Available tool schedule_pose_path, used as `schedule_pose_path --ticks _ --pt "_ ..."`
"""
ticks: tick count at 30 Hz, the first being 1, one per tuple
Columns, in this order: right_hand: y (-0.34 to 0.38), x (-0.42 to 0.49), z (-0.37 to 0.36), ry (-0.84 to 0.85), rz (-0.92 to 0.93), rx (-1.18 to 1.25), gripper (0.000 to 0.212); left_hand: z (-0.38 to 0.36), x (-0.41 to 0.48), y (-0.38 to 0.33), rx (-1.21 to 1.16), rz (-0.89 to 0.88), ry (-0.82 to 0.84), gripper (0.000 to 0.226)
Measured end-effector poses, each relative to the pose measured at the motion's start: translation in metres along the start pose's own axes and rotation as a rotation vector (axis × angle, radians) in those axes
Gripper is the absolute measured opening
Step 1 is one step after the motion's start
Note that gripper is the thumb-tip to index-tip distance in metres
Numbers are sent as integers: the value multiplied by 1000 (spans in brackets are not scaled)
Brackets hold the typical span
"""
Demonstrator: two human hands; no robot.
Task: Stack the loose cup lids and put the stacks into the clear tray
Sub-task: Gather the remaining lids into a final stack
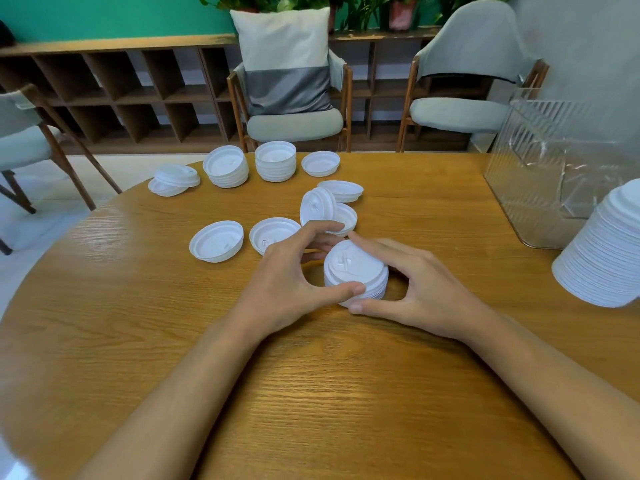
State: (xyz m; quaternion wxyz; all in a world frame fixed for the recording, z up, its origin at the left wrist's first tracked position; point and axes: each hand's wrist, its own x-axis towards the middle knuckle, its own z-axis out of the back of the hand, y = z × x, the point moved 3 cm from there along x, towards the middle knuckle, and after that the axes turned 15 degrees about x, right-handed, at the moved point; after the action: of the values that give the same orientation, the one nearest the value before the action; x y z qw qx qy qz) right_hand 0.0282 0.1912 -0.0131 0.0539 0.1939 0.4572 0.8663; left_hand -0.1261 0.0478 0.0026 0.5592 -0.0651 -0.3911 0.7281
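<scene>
A short stack of white cup lids (355, 271) stands dome-up on the wooden table (311, 393) in the middle. My left hand (294, 275) curls round its left side, thumb at the front rim. My right hand (412, 282) curls round its right side, thumb at the base and forefinger over the top. Loose lids lie upside down just behind: one lid (216, 240), a second lid (272, 232) and a small jumble (332, 206). The clear tray (554, 168) stands at the far right.
Two upside-down lid stacks (227, 167) (275, 161), a single lid (320, 163) and a tipped pair (175, 180) sit at the table's far edge. A tall lid stack (604, 247) stands at the right edge. Chairs (294, 98) and a shelf stand beyond.
</scene>
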Motion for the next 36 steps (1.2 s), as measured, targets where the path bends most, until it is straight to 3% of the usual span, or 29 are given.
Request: schedule_pose_path --ticks 6,9,12,15,18,22,29,36 --pt "1 1 0 5 -10 -12 92 0 -2 -1 45 11 32 76" --pt "1 1 0 3 -19 -23 89 4 -2 1 62 -7 44 63" --pt "2 1 0 -4 -30 -28 87 20 -3 7 138 -15 -139 40" --pt "2 0 1 -10 -47 -29 87 33 0 24 393 30 -275 21" --pt "3 0 1 -10 -57 -28 88 32 2 42 566 89 -179 26" --pt "4 1 1 -6 -64 -24 88 31 4 45 617 67 -148 22" --pt "5 -1 0 -19 -52 -21 87 32 3 26 459 -9 -271 25" --pt "2 0 0 -20 -42 -31 85 38 3 17 61 72 -325 26"
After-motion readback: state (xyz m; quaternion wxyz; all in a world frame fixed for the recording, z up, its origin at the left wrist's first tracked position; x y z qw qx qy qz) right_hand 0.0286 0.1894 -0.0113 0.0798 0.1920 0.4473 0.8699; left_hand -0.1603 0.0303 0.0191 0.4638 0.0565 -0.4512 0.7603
